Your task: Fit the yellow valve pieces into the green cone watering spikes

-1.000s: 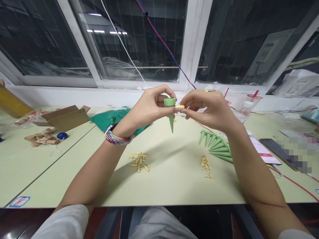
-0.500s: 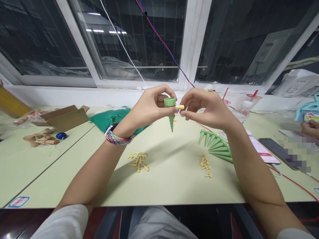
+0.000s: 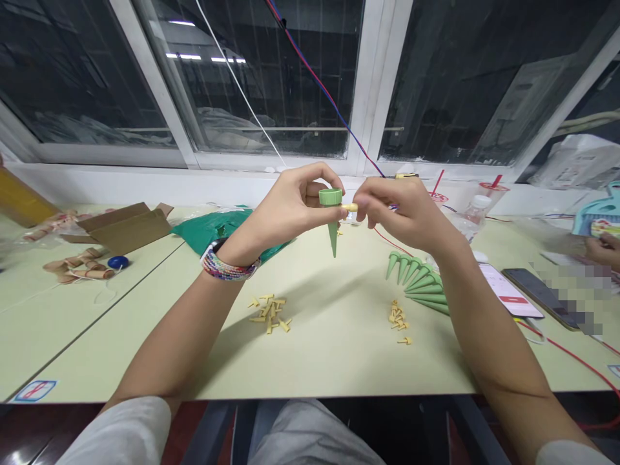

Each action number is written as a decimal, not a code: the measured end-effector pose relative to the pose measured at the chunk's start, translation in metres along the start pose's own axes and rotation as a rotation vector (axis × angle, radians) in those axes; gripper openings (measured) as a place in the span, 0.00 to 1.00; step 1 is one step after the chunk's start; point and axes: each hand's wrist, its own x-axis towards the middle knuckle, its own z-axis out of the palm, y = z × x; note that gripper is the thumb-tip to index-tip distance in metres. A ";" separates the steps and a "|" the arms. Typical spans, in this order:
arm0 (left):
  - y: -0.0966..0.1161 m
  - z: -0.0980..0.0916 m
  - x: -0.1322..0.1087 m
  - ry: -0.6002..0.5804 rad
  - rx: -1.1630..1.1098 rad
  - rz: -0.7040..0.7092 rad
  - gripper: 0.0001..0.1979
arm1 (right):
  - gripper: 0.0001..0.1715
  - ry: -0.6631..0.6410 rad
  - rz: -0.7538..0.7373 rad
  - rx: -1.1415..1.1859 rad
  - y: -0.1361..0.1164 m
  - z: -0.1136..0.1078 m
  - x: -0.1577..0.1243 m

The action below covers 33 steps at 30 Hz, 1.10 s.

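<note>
Green moulded plastic forms the tapered spike [image 3: 332, 234] held at centre of the head view. It is a smooth cone, point down and off the table, topped by a short cylindrical cup [image 3: 330, 197]. The left hand [image 3: 290, 205] is closed around the spike, with thumb and fingers gripping near the cup. The right hand [image 3: 402, 213] is closed in a fingertip pinch on a small yellow peg [image 3: 349, 207], which lies crosswise just beside the cup. A multicoloured beaded bracelet [image 3: 223, 268] circles the left wrist.

Below the hands, on the pale green table [image 3: 339, 358], lie two loose heaps of small yellow pegs [image 3: 269, 314] [image 3: 397, 321], well apart. Right of centre, matching green spikes [image 3: 419, 287] lie fanned out, their points directed outward. Behind the left forearm lies a crumpled, glossy green plastic bag [image 3: 217, 229]. At the left of the frame are an open corrugated cardboard box [image 3: 123, 226], turned wooden pieces [image 3: 80, 268] and a round blue cap [image 3: 118, 262]. At the right are a clear plastic bottle [image 3: 472, 218], a black smartphone [image 3: 537, 290] and thin red wire [image 3: 571, 355]. A co-worker's hand [image 3: 603, 250] shows at the far right edge.
</note>
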 end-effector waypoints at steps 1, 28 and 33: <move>0.000 0.000 0.000 -0.003 -0.005 -0.001 0.18 | 0.27 -0.009 -0.008 -0.010 0.000 0.000 0.000; -0.004 0.007 0.002 -0.055 -0.012 0.013 0.21 | 0.28 -0.152 0.057 -0.001 -0.003 0.001 0.002; -0.006 0.005 0.002 -0.052 0.009 0.016 0.24 | 0.27 -0.152 0.081 0.127 0.001 -0.001 0.002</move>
